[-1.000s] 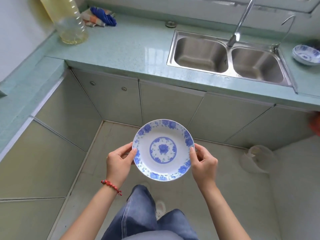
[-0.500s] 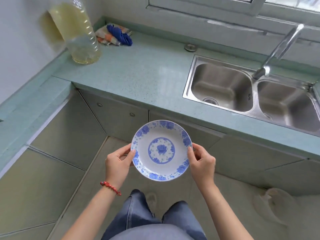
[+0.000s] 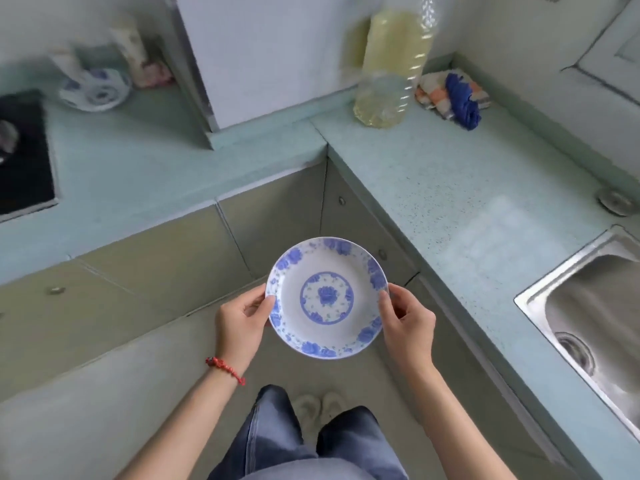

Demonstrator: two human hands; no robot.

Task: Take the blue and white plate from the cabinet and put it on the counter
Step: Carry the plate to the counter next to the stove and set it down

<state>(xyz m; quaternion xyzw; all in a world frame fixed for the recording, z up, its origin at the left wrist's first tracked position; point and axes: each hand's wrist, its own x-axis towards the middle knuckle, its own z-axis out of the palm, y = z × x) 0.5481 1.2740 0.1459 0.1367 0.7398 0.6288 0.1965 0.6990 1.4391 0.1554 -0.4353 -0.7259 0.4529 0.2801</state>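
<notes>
Both hands, left hand [image 3: 239, 327] and right hand [image 3: 407, 323], clamp opposite rims of the blue and white plate [image 3: 327, 297], held level over the floor; the view has swung left from the sink [image 3: 595, 327] toward the corner counter [image 3: 450, 188], suggesting set-down nears

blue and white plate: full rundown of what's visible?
The blue and white plate is round and shallow, glossy like glazed ceramic, with blue flowers around the rim and a ringed flower medallion at centre. It is empty, face up, roughly level, held in the air over the floor, near the counter corner. The left hand and right hand pinch opposite edges.
</notes>
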